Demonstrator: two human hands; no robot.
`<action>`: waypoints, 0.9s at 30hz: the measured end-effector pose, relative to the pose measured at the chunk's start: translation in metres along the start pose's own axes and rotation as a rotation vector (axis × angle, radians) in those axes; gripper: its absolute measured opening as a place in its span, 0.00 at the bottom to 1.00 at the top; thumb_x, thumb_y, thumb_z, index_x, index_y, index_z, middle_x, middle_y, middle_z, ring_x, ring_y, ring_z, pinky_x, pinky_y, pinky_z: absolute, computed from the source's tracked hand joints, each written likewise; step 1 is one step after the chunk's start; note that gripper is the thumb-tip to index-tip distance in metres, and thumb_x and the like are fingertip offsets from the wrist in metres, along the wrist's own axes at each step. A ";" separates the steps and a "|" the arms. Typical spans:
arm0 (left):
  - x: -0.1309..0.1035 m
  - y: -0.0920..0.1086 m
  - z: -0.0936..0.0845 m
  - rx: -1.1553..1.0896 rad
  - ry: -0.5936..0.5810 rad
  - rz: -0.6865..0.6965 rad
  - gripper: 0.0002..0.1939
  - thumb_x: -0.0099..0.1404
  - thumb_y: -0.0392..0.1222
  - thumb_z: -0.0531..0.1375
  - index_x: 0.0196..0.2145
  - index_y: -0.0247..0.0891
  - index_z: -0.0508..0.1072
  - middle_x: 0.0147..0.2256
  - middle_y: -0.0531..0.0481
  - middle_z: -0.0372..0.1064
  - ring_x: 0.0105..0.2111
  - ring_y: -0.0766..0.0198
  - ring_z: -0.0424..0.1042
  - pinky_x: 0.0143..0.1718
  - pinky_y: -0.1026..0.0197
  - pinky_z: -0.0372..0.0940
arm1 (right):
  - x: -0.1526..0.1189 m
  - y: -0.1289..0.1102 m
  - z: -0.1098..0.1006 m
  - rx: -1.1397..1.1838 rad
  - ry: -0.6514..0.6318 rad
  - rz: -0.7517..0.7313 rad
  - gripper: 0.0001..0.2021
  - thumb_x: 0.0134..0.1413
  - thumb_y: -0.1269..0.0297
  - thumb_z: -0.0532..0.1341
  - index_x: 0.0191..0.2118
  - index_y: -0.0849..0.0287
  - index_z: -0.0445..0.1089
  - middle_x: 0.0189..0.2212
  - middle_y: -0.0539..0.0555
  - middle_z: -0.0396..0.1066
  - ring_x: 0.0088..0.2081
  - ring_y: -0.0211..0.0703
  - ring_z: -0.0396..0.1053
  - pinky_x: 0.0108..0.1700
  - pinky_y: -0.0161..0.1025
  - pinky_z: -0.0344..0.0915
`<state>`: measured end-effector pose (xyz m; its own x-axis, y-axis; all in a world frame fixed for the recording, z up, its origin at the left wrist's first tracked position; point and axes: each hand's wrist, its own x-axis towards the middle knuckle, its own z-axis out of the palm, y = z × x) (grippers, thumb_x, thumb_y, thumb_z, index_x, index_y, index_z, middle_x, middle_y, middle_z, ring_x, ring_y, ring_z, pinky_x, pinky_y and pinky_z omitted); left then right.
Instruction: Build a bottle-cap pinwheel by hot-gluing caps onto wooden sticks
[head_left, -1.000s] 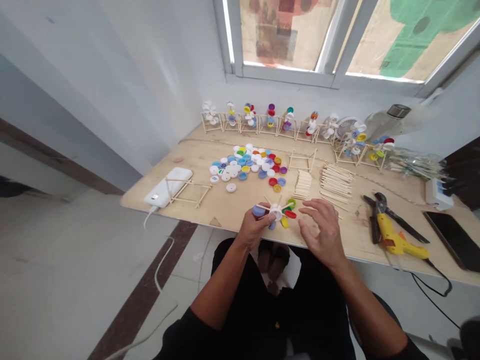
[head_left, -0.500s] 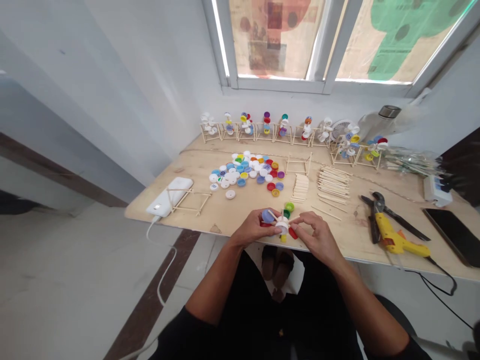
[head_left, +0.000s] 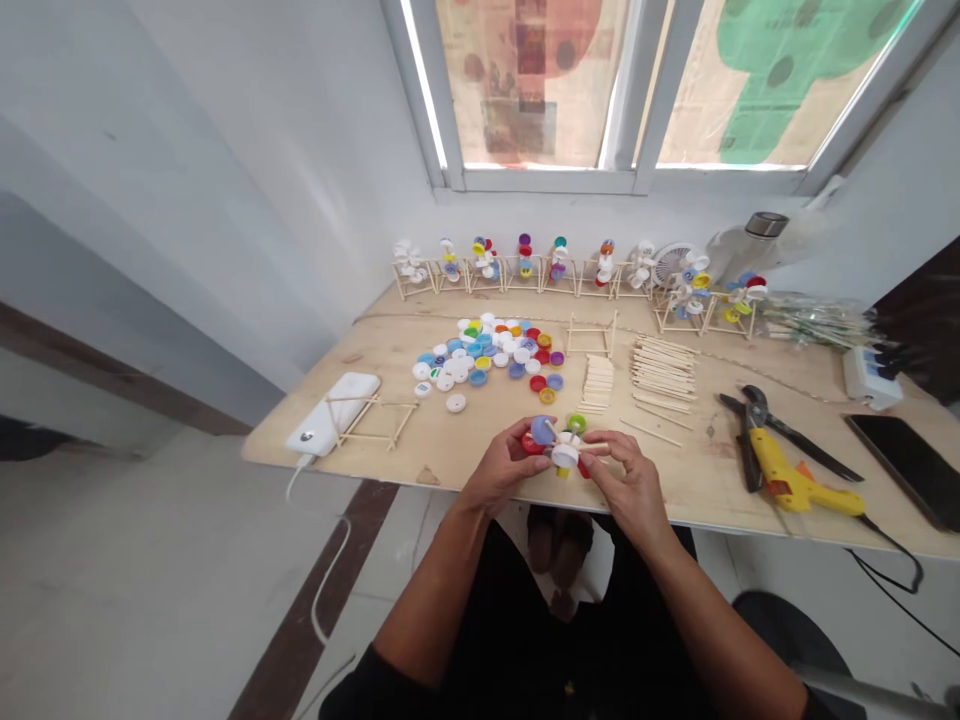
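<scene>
Near the table's front edge, both hands hold one bottle-cap wheel (head_left: 565, 455), made of a white cap hub with thin wooden sticks and coloured caps around it. My left hand (head_left: 506, 468) is closed on its left side, by a blue cap (head_left: 543, 430) and a red one. My right hand (head_left: 628, 478) pinches its right side, near a stick and a red cap partly hidden by the fingers. A green cap (head_left: 576, 423) shows at the wheel's far side, and a bit of yellow shows below the hub.
Loose bottle caps (head_left: 480, 350) lie in a heap beyond the hands, with stick piles (head_left: 663, 373) to their right. Stick frames with cap wheels (head_left: 525, 265) line the wall. A yellow glue gun (head_left: 795, 480), pliers (head_left: 757, 405), phone (head_left: 907, 465) and white power bank (head_left: 334, 415) lie around.
The wheel has turned and tilted between my hands, so the white hub now faces more toward me. My right fingers have shifted on its right side. The view has moved slightly.
</scene>
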<state>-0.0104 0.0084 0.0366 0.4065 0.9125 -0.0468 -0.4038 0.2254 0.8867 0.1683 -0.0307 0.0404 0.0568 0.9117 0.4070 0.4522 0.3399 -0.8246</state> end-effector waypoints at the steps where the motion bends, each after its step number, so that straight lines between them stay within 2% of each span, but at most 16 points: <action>1: 0.000 -0.002 0.002 -0.045 0.010 0.004 0.29 0.43 0.41 0.71 0.45 0.37 0.73 0.37 0.46 0.73 0.39 0.59 0.72 0.45 0.59 0.63 | -0.001 0.000 0.001 0.012 0.021 0.017 0.06 0.54 0.61 0.61 0.30 0.54 0.74 0.39 0.55 0.73 0.44 0.48 0.67 0.48 0.50 0.63; 5: -0.002 -0.011 0.008 -0.134 0.052 0.009 0.24 0.44 0.40 0.71 0.41 0.36 0.74 0.37 0.45 0.74 0.40 0.58 0.72 0.47 0.58 0.62 | -0.003 -0.003 0.006 0.063 0.068 0.056 0.06 0.54 0.62 0.61 0.29 0.54 0.74 0.38 0.55 0.73 0.44 0.48 0.68 0.48 0.49 0.64; 15: -0.008 -0.011 0.009 -0.110 0.116 -0.020 0.19 0.42 0.41 0.71 0.33 0.32 0.76 0.31 0.46 0.74 0.35 0.57 0.73 0.40 0.59 0.64 | -0.008 -0.008 0.020 0.107 0.092 0.045 0.06 0.53 0.64 0.61 0.27 0.54 0.73 0.36 0.55 0.74 0.43 0.48 0.69 0.46 0.48 0.66; 19: -0.009 -0.011 0.003 -0.110 0.157 -0.021 0.18 0.41 0.40 0.72 0.32 0.33 0.76 0.30 0.48 0.74 0.33 0.60 0.72 0.39 0.61 0.64 | -0.006 -0.002 0.013 0.081 0.041 0.020 0.05 0.54 0.63 0.60 0.32 0.54 0.74 0.37 0.55 0.74 0.44 0.47 0.69 0.46 0.47 0.66; 24: -0.007 -0.012 -0.007 -0.231 0.276 0.049 0.18 0.42 0.38 0.72 0.32 0.36 0.75 0.32 0.50 0.74 0.34 0.63 0.72 0.41 0.62 0.64 | 0.005 0.020 -0.009 -0.143 0.079 -0.063 0.06 0.56 0.64 0.57 0.36 0.54 0.72 0.37 0.54 0.74 0.43 0.47 0.69 0.46 0.47 0.65; 27: -0.005 -0.013 -0.010 -0.290 0.291 0.059 0.18 0.43 0.38 0.72 0.34 0.37 0.75 0.33 0.50 0.74 0.34 0.63 0.73 0.41 0.61 0.64 | 0.008 0.028 -0.008 -0.377 0.023 -0.189 0.06 0.54 0.67 0.58 0.37 0.54 0.71 0.37 0.54 0.73 0.43 0.48 0.68 0.45 0.48 0.64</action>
<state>-0.0153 0.0045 0.0205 0.1433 0.9759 -0.1646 -0.6505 0.2183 0.7275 0.1887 -0.0156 0.0241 -0.0409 0.8345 0.5495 0.7505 0.3887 -0.5344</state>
